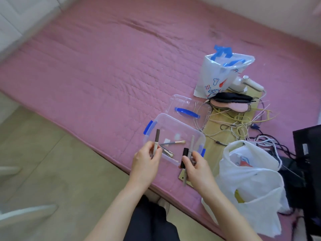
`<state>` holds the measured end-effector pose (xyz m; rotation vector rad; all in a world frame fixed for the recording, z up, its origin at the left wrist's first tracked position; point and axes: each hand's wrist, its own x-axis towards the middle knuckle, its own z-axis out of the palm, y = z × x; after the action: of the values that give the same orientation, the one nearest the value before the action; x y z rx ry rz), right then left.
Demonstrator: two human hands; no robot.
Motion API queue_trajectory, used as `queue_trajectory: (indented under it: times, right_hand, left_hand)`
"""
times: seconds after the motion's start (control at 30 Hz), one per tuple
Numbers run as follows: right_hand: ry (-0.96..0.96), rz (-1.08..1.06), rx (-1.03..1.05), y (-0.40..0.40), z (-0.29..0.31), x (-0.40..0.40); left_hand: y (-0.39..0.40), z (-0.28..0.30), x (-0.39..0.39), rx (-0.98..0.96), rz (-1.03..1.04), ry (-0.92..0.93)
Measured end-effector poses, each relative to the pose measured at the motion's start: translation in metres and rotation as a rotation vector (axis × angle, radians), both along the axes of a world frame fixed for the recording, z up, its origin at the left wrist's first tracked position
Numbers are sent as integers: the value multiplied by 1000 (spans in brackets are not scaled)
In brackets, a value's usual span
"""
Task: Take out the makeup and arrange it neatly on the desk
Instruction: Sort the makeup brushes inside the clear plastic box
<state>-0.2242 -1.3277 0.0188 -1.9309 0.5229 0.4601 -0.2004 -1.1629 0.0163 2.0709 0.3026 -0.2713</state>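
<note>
We see a clear plastic box (175, 134) with blue latches sitting on a pink quilted bed (104, 75), near its front edge, with the box's clear lid (187, 108) lying just behind it.

Our left hand (145, 160) hovers over the box's near left corner, thumb and fingers curled round a slim makeup pen (156, 140) with a dark cap, held upright so most of it stands above the fingers.

Our right hand (196, 166) is at the box's near right corner and grips two things together: a short black tube (184, 157) and a long grey pencil (189, 160) that sticks out both above and below the fingers.

Inside the box, between the two hands, lie a small makeup brush (173, 143) with a pale tip and, closer to the left hand, another small item (168, 152) we cannot identify.

To the right of the box are a white plastic bag (250, 185), a tangle of cables (243, 122) and a printed bag (218, 75) standing further back.
</note>
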Motion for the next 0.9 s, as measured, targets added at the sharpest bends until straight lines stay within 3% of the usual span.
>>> queue_trajectory:
  times: [0.57, 0.9]
  right_hand:
    - [-142, 649, 35, 224, 107, -34]
    - [-41, 796, 188, 414, 140, -60]
  left_hand:
    - [220, 95, -132, 7, 393, -44]
    - [392, 126, -176, 10, 603, -89]
